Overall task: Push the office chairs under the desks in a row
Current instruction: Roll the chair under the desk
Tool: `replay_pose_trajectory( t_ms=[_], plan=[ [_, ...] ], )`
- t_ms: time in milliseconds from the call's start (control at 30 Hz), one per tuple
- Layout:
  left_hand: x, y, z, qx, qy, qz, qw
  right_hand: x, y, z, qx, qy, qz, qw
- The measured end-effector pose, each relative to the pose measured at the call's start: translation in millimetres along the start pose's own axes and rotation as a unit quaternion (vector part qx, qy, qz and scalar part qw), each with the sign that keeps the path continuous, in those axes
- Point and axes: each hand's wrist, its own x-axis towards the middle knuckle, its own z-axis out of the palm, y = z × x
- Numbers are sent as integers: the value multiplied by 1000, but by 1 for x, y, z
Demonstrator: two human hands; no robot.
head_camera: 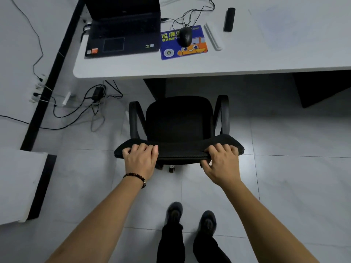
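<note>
Black mesh office chair with looped armrests [179, 120] sits on the tiled floor just in front of the white desk [209, 63], seat not yet under the top. Left hand [140, 160] and right hand [220, 161] both grip the backrest top edge, fingers curled over it. Black laptop [123, 29], black mouse [185, 37] on blue mousepad [171, 52] on desk.

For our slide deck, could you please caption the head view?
Left hand and right hand grip the office chair backrest facing the desk.
</note>
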Motion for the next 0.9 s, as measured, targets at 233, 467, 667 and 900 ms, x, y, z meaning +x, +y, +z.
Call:
replay_pose_trajectory(
  t_ms=[233, 467, 667, 900],
  plan=[
    [-8, -13, 4, -27, 12, 37, 999, -35, -17, 7, 26, 31, 56, 998],
    [5, -1, -7, -18, -22, 58, 998, -19, -12, -6, -37, 29, 73, 996],
    [18, 3, -5, -20, -38, 50, 998, -2, -6, -6, -43, 24, 58, 997],
    [26, 1, -1, -15, -36, 53, 998, 2, -6, 0, -43, 34, 69, 996]
  ],
)
